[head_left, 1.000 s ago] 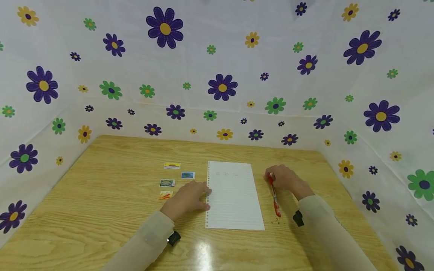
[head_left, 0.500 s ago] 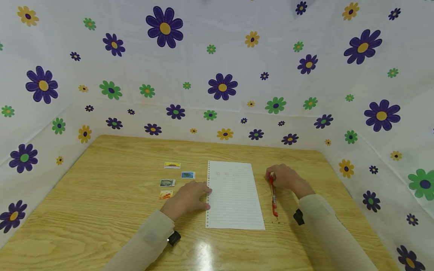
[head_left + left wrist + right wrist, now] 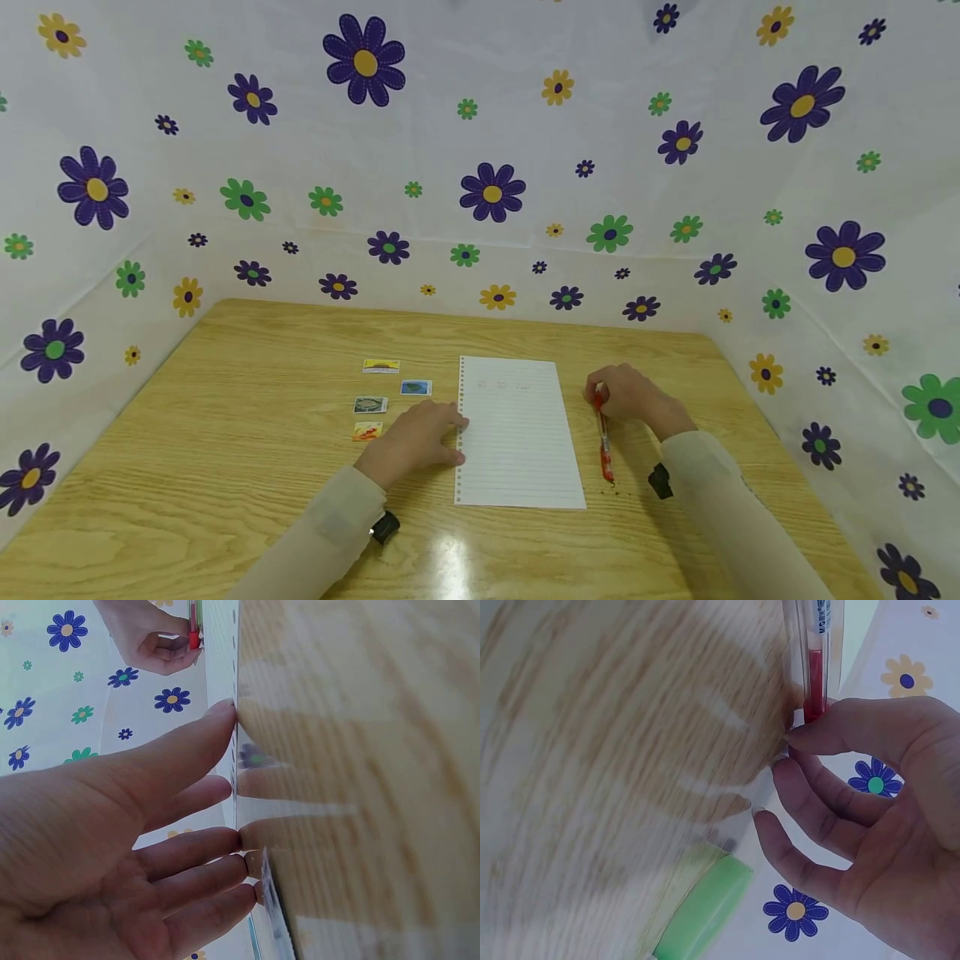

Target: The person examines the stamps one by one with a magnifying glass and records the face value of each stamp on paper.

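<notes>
My right hand (image 3: pixel 626 392) is right of the ruled paper sheet (image 3: pixel 525 450). Its thumb and fingers pinch one end of a red pen (image 3: pixel 605 446), whose clear barrel (image 3: pixel 815 645) shows red in the right wrist view. The pen's other end points toward me, close to some small dark crumbs (image 3: pixel 615 493). On the sheet's punched left edge rests my left hand (image 3: pixel 412 442), fingers and thumb extended, holding nothing. Faint writing (image 3: pixel 501 385) runs along the sheet's upper part.
Several small picture cards lie left of the sheet: a yellow one (image 3: pixel 381 367), a blue one (image 3: pixel 416 387), a dark green one (image 3: pixel 371 405) and an orange one (image 3: pixel 367 431). A light green object (image 3: pixel 705 907) lies beyond my right hand. Flowered cloth (image 3: pixel 420 150) encloses the wooden table (image 3: pixel 247 400).
The pen's near end has swung slightly left, toward the paper, while my right hand stays almost in place. The left hand and the sheet have not moved.
</notes>
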Tool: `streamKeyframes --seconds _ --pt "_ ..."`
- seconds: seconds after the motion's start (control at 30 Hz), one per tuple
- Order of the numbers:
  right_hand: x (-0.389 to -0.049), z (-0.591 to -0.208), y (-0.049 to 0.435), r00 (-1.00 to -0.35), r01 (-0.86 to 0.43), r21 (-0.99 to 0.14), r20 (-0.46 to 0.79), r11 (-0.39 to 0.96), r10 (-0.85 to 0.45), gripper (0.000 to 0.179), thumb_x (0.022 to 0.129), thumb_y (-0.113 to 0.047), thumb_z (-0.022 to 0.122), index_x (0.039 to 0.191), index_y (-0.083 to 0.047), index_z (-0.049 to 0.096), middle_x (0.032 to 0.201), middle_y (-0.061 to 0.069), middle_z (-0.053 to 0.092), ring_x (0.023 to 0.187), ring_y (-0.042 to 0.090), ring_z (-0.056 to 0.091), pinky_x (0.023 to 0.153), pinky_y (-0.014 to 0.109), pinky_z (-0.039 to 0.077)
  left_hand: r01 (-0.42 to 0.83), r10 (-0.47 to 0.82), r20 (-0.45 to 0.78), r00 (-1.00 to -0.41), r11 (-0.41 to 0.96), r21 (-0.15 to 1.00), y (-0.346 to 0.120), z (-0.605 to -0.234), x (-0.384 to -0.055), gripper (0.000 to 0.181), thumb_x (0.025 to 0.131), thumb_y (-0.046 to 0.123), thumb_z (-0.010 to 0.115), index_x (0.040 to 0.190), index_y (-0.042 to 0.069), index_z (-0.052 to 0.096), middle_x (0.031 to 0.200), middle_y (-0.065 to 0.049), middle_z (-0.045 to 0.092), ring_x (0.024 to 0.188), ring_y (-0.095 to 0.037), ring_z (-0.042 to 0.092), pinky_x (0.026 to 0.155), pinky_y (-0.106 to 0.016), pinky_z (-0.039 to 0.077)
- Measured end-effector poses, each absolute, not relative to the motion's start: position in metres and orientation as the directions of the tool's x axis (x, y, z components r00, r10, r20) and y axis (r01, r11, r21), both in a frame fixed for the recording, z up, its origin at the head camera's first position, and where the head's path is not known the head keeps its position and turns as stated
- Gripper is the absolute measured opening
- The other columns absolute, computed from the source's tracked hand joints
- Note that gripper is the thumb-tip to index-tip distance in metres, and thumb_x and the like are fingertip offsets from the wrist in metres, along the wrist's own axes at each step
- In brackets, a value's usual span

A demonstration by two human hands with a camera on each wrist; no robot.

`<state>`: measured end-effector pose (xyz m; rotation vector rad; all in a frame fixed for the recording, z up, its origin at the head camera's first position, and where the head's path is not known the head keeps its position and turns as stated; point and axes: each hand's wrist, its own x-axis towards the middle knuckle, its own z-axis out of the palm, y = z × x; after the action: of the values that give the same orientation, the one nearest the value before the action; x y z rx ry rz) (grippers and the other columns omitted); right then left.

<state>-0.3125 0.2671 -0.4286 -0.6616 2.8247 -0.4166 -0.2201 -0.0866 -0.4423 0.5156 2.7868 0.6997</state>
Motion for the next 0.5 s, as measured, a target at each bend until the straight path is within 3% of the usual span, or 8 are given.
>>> streamKeyframes --seconds 0.33,0.5 --pt "-0.3106 -0.4277 0.2613 -0.877 -0.409 -0.279 -0.144 0.869 -0.459 0.026 0.078 0.011 0.065 0.089 -0.013 0.070 0.081 0.003 0.061 0.074 0.018 0.051 0.065 0.029 0.040 0.284 0.393 -0.126 -0.911 0.819 0.499 -0.0871 -0.4426 -0.2204 0.052 0.085 0.027 0.085 0.132 0.012 0.070 0.152 -0.013 0.056 0.138 -0.038 0.053 0.114 -0.055 0.045" --pt "-0.3083 -0.4233 0.2599 -0.877 -0.403 -0.264 -0.161 0.876 -0.452 0.025 0.079 0.009 0.067 0.091 -0.013 0.071 0.085 0.005 0.064 0.078 0.020 0.054 0.070 0.031 0.045 0.295 0.400 -0.121 -0.908 0.819 0.492 -0.0878 -0.4430 -0.2206 0.052 0.085 0.028 0.085 0.133 0.011 0.070 0.151 -0.012 0.058 0.137 -0.038 0.054 0.113 -0.054 0.046"
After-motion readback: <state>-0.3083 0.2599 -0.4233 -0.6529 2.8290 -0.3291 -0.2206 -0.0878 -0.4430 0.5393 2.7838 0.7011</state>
